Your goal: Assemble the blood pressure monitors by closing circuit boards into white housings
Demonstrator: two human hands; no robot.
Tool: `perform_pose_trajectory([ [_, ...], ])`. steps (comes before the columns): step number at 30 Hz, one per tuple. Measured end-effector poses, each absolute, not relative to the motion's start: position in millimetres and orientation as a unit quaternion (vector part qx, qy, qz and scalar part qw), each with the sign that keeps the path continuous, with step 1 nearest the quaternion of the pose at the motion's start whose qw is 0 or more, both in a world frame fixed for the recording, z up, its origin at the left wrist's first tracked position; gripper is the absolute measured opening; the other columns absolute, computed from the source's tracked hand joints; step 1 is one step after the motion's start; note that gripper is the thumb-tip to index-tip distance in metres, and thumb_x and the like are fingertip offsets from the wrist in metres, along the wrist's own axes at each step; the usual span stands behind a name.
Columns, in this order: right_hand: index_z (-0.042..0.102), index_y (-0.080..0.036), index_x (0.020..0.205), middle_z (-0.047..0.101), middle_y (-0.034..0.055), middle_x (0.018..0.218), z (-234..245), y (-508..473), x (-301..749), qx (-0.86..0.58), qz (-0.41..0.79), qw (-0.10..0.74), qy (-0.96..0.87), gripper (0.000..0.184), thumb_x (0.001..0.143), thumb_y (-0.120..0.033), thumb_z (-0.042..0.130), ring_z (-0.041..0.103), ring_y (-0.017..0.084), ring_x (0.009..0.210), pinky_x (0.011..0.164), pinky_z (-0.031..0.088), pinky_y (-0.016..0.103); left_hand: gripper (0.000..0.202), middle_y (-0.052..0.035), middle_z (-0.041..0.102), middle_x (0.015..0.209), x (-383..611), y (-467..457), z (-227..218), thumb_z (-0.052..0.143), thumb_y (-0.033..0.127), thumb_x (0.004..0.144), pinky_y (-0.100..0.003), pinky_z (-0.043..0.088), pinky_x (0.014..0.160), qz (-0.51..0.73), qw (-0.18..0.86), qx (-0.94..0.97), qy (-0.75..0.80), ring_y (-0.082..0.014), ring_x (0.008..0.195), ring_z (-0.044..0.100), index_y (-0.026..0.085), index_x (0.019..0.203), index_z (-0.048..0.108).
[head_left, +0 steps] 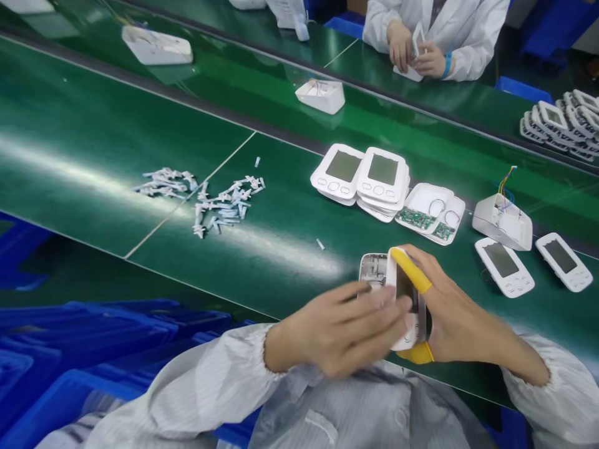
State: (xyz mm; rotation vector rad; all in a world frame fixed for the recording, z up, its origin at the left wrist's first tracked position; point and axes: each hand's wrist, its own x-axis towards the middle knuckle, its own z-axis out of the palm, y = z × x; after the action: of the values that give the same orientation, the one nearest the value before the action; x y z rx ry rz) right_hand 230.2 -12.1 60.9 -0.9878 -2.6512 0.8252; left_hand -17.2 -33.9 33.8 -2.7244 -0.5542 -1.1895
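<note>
My right hand [452, 305], with yellow finger covers on the thumb and one finger, grips a white device front cover with a dark screen [406, 280], tilted on its edge. My left hand [344, 324] is slightly blurred; its bent fingers lie across the front of that cover, and its thumb is hidden. Just behind the left fingers shows a white housing [373, 267] with its inside facing up. Whether it is joined to the cover, I cannot tell. A small pale-blue piece [320, 244] lies on the green bench beyond my left hand.
Stacked screen covers [382, 178] and shells with green circuit boards [416, 217] lie ahead. To the right are a wired housing [503, 221] and two screen units [564, 262]. Small pale parts [224, 206] are scattered left. A co-worker's hands [416, 56] work across the bench.
</note>
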Motion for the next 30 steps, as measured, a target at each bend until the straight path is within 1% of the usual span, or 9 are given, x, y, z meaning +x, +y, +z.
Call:
perform_pose_trajectory([
  [3,0.002,-0.025,0.166,0.020,0.0205,0.165,61,-13,227,-0.351,0.291,0.115,-0.883,0.120,0.077,-0.033,0.081,0.030,0.040,0.153,0.119,0.043,0.063,0.030,-0.0157,0.074,0.127,-34,-37,34,0.066,0.014,0.099,-0.043,0.062,0.100,-0.381,-0.063,-0.854,-0.348,-0.0271,0.121,0.069,0.010,0.128,0.063],
  [6,0.003,-0.028,0.166,0.020,0.0183,0.164,57,-12,224,-0.354,0.304,0.109,-0.878,0.118,0.077,-0.037,0.082,0.030,0.038,0.151,0.119,0.043,0.062,0.042,-0.0175,0.060,0.146,-39,-47,31,0.073,0.012,0.093,-0.053,0.060,0.105,-0.289,-0.189,-0.814,-0.467,-0.0335,0.132,0.062,0.017,0.132,0.059],
  [8,0.003,-0.028,0.166,0.020,0.0182,0.164,54,-12,223,-0.344,0.302,0.109,-0.882,0.117,0.079,-0.039,0.081,0.029,0.038,0.151,0.119,0.042,0.062,0.050,-0.0174,0.048,0.157,-33,-56,28,0.073,0.009,0.090,-0.055,0.062,0.103,-0.232,-0.267,-0.791,-0.500,-0.0360,0.134,0.061,0.021,0.135,0.054],
  [11,0.003,-0.025,0.166,0.019,0.0190,0.164,53,-12,223,-0.330,0.296,0.109,-0.890,0.117,0.080,-0.040,0.081,0.028,0.038,0.151,0.119,0.042,0.061,0.060,-0.0182,0.034,0.164,-17,-68,24,0.067,0.001,0.085,-0.050,0.068,0.089,-0.196,-0.350,-0.749,-0.527,-0.0325,0.118,0.070,0.023,0.137,0.046],
  [14,0.004,-0.024,0.166,0.019,0.0193,0.164,53,-12,225,-0.330,0.293,0.110,-0.891,0.118,0.079,-0.040,0.082,0.028,0.038,0.151,0.118,0.043,0.060,0.066,-0.0182,0.031,0.163,-3,-72,25,0.058,-0.006,0.078,-0.050,0.069,0.084,-0.186,-0.358,-0.725,-0.559,-0.0301,0.110,0.072,0.024,0.135,0.040],
  [17,0.005,-0.023,0.166,0.020,0.0197,0.164,53,-12,226,-0.328,0.291,0.113,-0.892,0.119,0.078,-0.041,0.082,0.029,0.038,0.150,0.119,0.043,0.059,0.064,-0.0161,0.036,0.157,3,-71,27,0.051,-0.008,0.074,-0.047,0.068,0.080,-0.180,-0.352,-0.715,-0.577,-0.0275,0.104,0.072,0.025,0.127,0.038],
  [22,0.004,-0.024,0.166,0.019,0.0209,0.164,52,-12,227,-0.324,0.288,0.108,-0.895,0.120,0.079,-0.044,0.083,0.029,0.040,0.150,0.119,0.042,0.063,0.055,-0.0146,0.046,0.143,3,-68,29,0.045,-0.008,0.073,-0.040,0.065,0.065,-0.171,-0.330,-0.722,-0.584,-0.0198,0.081,0.070,0.024,0.118,0.038],
  [26,0.003,-0.026,0.166,0.020,0.0209,0.164,52,-12,227,-0.324,0.296,0.105,-0.892,0.121,0.078,-0.043,0.083,0.031,0.042,0.150,0.116,0.043,0.064,0.055,-0.0157,0.049,0.136,6,-66,29,0.043,-0.009,0.072,-0.039,0.063,0.061,-0.165,-0.302,-0.732,-0.588,-0.0214,0.078,0.069,0.022,0.117,0.038],
  [30,0.004,-0.026,0.166,0.020,0.0210,0.163,51,-11,228,-0.325,0.296,0.111,-0.892,0.120,0.077,-0.041,0.083,0.031,0.042,0.150,0.116,0.043,0.064,0.057,-0.0178,0.048,0.135,12,-66,29,0.044,-0.009,0.072,-0.039,0.064,0.063,-0.152,-0.293,-0.738,-0.589,-0.0209,0.077,0.066,0.020,0.121,0.038],
])
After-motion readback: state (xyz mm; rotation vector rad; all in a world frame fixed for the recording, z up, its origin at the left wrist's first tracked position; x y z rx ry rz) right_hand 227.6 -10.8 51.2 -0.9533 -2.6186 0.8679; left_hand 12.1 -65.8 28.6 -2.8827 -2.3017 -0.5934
